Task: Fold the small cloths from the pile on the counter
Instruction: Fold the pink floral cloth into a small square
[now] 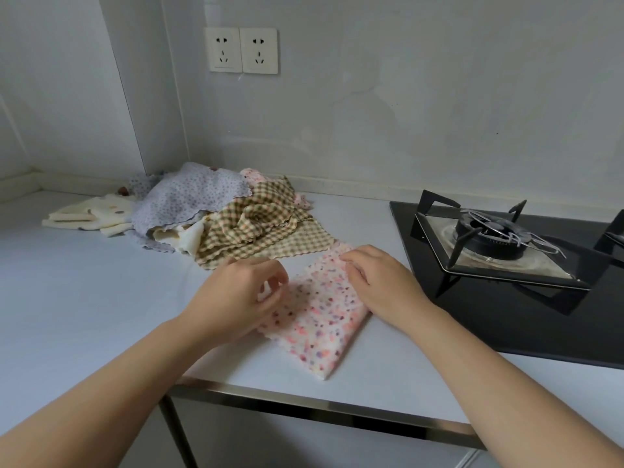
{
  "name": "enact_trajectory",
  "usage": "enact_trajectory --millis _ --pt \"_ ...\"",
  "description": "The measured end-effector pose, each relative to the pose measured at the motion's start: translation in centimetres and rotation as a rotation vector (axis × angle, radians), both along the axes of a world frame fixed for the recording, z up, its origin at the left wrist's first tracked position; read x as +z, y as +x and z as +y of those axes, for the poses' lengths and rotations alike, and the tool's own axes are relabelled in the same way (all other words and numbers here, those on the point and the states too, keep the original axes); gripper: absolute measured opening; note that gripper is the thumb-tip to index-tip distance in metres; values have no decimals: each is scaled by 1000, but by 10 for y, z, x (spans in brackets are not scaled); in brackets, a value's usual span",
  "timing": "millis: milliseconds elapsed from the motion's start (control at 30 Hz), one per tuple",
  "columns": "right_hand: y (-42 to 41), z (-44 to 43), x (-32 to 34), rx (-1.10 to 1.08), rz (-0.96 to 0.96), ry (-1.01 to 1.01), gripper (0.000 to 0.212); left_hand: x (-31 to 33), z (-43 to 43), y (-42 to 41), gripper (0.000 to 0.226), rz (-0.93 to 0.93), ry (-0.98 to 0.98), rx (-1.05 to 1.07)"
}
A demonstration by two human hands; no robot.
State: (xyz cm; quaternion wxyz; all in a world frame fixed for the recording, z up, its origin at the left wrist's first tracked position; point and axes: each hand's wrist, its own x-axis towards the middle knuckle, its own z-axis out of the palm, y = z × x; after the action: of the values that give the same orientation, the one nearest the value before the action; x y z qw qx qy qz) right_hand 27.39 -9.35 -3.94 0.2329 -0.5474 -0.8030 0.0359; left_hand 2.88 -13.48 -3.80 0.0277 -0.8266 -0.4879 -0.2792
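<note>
Pinched in left hand [236,297]: 9 o'clock edge of pink dotted cloth [320,327]. Pressed under right hand [381,285]: 1 o'clock corner, grip unclear.

Two white wall sockets [241,50] sit side by side, high on the grey wall [405,96]; faint stain marks on the wall right of them. Black glass gas hob [506,319] set into the counter [67,282] at right. Round burner [489,236] under a black pronged pan support [435,211], with a dull metal liner [526,261] around the burner base. Second pan support [613,231] cut off at the right edge. Beige upstand [337,188] runs along the wall foot. Metal edge strip [320,405] on the counter front, pale cabinet front [304,447] below.
</note>
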Motion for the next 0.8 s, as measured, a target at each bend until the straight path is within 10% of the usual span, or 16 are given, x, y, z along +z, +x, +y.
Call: enact_trajectory --millis 267,533,633,800 --pt "6 5 -9 151 -52 -221 42 -7 -1 6 61 181 -164 -269" --pt "8 -12 12 30 -44 -138 37 6 -2 -2 55 -19 -283 -259" --pt "8 -22 34 -134 -277 -46 30 7 0 -10 54 110 -145 -150" --pt "13 -28 45 -16 -133 -309 14 3 6 -21 35 176 0 -35"
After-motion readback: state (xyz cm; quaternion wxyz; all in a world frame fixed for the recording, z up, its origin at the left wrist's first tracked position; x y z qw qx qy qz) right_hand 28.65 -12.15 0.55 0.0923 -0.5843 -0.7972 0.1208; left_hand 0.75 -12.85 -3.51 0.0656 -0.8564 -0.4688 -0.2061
